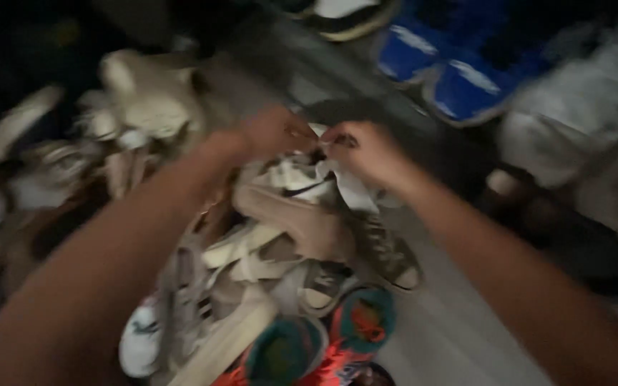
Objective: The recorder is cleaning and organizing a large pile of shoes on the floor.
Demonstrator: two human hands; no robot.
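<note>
Both of my hands meet over a heap of shoes in a dim, blurred head view. My left hand (275, 132) and my right hand (363, 151) pinch a white and tan shoe (296, 184) at the top of the pile, fingers closed near its laces or tongue. A white strip (350, 187) hangs from under my right hand. Beige and grey sneakers (252, 257) lie under that shoe. What exactly the fingertips hold is blurred.
A pair of teal and orange shoes (323, 339) lies at the bottom. Blue shoes (459, 71) sit at the top right, white ones (574, 121) at the right, more pale shoes (137, 100) at the left. Grey floor (452, 336) shows at the lower right.
</note>
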